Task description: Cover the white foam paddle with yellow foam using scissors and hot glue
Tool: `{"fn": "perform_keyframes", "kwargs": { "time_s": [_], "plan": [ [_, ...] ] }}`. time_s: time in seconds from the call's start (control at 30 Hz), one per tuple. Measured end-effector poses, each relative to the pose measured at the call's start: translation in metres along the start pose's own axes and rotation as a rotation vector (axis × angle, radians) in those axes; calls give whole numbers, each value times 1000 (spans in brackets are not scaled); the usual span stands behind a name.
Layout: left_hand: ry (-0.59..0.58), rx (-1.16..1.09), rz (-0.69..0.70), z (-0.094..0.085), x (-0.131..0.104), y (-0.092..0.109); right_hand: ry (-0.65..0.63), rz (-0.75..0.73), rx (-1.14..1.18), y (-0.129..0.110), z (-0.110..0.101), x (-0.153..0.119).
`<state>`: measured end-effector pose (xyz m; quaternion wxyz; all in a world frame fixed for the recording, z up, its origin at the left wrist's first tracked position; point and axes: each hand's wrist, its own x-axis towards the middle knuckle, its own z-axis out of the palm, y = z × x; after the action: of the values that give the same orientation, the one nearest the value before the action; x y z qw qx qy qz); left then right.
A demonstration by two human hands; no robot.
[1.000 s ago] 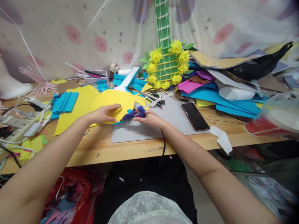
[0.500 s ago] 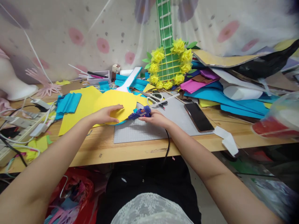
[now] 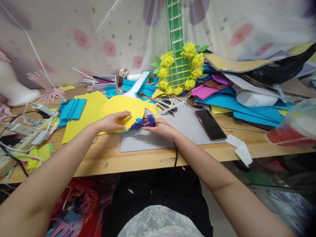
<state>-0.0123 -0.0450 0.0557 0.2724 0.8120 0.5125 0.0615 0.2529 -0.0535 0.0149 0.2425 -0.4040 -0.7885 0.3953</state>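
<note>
My right hand (image 3: 161,127) is wrapped round a blue hot glue gun (image 3: 145,122) with a long white glue stick (image 3: 170,109) poking out of its back. The gun's nozzle end meets the lower right edge of a round yellow paper piece (image 3: 123,104). A thin blue rim shows under that edge. On the left of the round piece lies my left hand (image 3: 111,121), thumb and fingers spread apart over the paper. Whether its hidden fingers press or grip cannot be seen. Beneath the round piece is a larger yellow sheet (image 3: 76,123).
A grey cutting mat (image 3: 138,143) lies under the gun, with white-handled scissors (image 3: 165,104) and a phone (image 3: 210,124) nearby. Behind stands a green paper guitar with yellow flowers (image 3: 189,50). A power strip (image 3: 12,154) with cables is at left, a plastic cup (image 3: 293,128) at right.
My right hand has moved the glue gun slightly left and down along the round piece's edge. The glue stick moved with it. My left hand stays in place.
</note>
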Motion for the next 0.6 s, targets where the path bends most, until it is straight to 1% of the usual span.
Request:
{"fn": "perform_keyframes", "kwargs": {
  "time_s": [0.3, 0.47, 0.6],
  "plan": [
    [4, 3, -11, 0, -1, -1, 66, 28, 0, 11, -16, -8],
    [4, 6, -1, 0, 0, 0, 82, 60, -8, 10, -22, -11],
    [2, 9, -1, 0, 0, -1, 123, 88, 1, 10, -25, -11]
  ]
}}
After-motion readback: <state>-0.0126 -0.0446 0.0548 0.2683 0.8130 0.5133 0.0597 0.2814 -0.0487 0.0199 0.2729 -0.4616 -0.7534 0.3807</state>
